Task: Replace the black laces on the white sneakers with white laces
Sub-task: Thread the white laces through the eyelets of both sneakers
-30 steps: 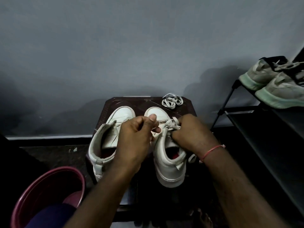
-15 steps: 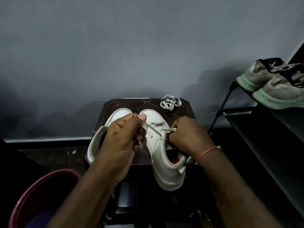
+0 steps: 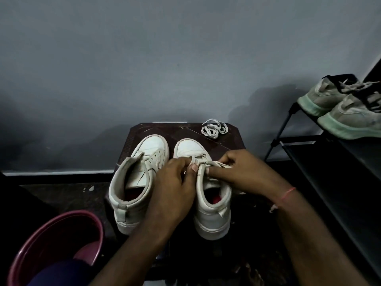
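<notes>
Centrally, stool [image 3: 144, 133]: dark, set against the wall.
Unlaced sneaker [image 3: 134, 182]: on the stool, beside the part-laced sneaker [image 3: 212, 219].
Left hand [image 3: 173, 188]: fingers curled, pinching the white lace [image 3: 201, 156] above the part-laced sneaker's tongue.
Right hand [image 3: 243, 172]: fingers curled, pinching the same lace.
Spare lace [image 3: 214, 129]: coiled at the stool's far corner.

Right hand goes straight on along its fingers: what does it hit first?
The right hand would probably meet the left hand, just across the lace both pinch on the right shoe; depth is unclear.
</notes>
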`<state>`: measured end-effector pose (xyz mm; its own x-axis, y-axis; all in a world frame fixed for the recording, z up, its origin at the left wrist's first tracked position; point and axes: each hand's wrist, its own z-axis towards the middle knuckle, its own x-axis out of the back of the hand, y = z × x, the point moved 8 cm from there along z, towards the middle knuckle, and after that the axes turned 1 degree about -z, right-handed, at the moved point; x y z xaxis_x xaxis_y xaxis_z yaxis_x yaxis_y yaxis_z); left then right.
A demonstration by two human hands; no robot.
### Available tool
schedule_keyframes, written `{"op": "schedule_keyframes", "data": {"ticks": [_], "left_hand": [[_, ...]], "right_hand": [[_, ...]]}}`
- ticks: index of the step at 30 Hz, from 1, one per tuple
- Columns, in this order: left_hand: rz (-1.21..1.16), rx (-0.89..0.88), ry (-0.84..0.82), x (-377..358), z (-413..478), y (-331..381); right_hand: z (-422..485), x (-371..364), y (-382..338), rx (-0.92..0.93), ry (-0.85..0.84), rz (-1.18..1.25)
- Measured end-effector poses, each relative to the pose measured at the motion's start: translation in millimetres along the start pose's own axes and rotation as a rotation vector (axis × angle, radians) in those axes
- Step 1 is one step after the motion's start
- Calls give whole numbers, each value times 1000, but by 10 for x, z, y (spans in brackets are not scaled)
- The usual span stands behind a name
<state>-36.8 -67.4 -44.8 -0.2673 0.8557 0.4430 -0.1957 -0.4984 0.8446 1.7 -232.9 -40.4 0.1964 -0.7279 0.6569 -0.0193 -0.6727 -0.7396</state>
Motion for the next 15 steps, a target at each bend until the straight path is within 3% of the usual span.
{"op": "schedule_keyframes", "data": {"ticks": [2, 10, 15], "left_hand": [[90, -61, 38, 1, -40, 44], [80, -143, -11, -32, -168, 81], [82, -184, -26, -117, -337, 33]], "right_hand": [[-78, -4, 80, -23, -72, 217], [-187, 69, 81, 146, 126, 550], [-377, 37, -56, 281, 46, 841]]}}
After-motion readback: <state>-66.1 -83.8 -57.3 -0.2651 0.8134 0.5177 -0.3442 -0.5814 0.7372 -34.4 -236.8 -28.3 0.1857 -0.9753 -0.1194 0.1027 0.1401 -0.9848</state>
